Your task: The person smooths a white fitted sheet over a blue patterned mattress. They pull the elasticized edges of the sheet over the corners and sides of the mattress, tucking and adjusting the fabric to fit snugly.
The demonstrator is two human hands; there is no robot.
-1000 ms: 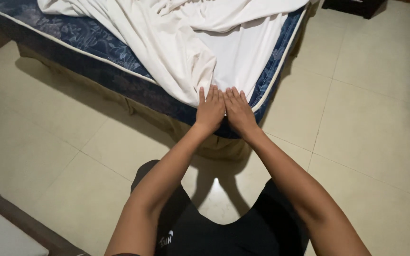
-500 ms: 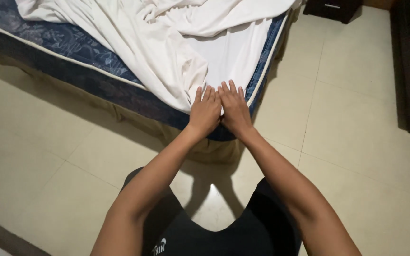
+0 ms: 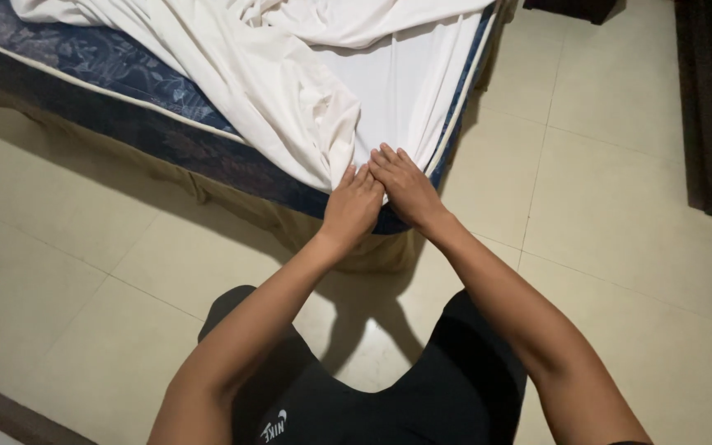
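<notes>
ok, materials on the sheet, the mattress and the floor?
White sheet: thin woven cloth, matte, judging by its soft folds and creases. Mattress: dark blue patterned fabric cover with pale piping along the edges, probably quilted. Floor: cream glazed tiles, likely ceramic; grout lines and a faint sheen show.

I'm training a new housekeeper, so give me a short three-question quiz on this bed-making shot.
1. True or false: both hands rest at the corner of the mattress.
2. Multiple choice. The white sheet is: A) bunched and wrinkled on the bed, B) folded in a neat stack on the floor, C) hung on a wall hook.
3. Fill in: the floor is covered with pale ____.

Key
1. True: the left hand and the right hand lie side by side, touching, on the sheet at the corner.
2. A.
3. Tiles.
</notes>
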